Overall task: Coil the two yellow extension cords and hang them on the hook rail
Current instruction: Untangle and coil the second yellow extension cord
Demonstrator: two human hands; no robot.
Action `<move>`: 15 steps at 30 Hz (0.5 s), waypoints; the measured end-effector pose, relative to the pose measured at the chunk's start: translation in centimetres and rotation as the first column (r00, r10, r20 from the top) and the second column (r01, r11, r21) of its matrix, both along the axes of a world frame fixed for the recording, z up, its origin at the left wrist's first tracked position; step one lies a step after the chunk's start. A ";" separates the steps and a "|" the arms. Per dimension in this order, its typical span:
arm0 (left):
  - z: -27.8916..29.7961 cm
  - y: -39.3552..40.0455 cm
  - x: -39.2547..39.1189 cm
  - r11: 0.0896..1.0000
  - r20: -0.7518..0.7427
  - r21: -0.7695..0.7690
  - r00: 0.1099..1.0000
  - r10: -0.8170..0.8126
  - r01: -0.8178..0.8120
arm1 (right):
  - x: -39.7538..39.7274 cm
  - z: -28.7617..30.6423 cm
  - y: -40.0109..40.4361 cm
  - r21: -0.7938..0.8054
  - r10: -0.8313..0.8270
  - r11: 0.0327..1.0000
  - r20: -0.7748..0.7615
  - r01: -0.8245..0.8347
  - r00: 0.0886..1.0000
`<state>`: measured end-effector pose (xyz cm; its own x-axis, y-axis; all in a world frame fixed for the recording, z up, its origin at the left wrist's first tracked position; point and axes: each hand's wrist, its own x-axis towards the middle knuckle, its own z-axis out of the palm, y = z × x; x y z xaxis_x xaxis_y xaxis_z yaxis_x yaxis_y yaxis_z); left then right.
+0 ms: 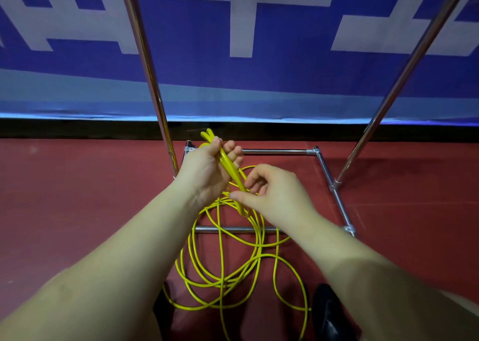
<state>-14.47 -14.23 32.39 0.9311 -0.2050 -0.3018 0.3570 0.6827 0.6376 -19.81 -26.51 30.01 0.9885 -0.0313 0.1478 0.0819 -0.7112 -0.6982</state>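
Head view, centre of frame. The left hand point(207, 169) has its fingers curled round a bunch of folded strands of the yellow cord point(230, 171); the folded ends stick out above the fist, toward the upper centre of the frame, and the strands leave the fist downward and to the right. The right hand point(274, 195), just right of and below the left, pinches the same strands between thumb and bent fingers where they emerge under the left palm. Below both hands the cord hangs down into loose, overlapping loops point(223, 270) spread on the red floor point(77, 185) in the lower centre, crossing the chrome base frame point(274, 151) of the rack. Two slanted chrome poles point(145, 63) rise to the upper corners before a blue-and-white banner point(241, 29). A dark shoe point(329, 312) shows at lower right.
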 end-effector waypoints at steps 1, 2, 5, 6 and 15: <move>0.0 -0.2 0.0 1.000 -0.006 0.012 1.000 0.002 -0.002 | 0.1 0.1 0.0 -0.037 0.012 0.999 0.034 -0.011 0.999; -0.1 -0.3 0.0 1.000 -0.007 0.021 1.000 0.002 -0.002 | 0.3 0.1 -0.1 -0.075 0.036 0.997 0.064 -0.031 0.997; -0.2 -0.2 0.4 0.998 0.019 0.060 1.000 0.012 -0.013 | 0.7 0.4 -0.7 -0.080 0.125 0.989 0.033 -0.122 0.992; -0.3 -0.1 0.5 0.996 0.034 0.089 0.999 0.016 -0.019 | 0.8 0.6 -1.0 -0.017 0.155 0.988 -0.034 -0.155 0.987; -1.2 1.4 2.1 0.990 -0.032 0.063 0.991 0.130 -0.128 | 0.6 0.2 -3.8 -0.212 0.234 0.882 -0.578 -0.420 0.782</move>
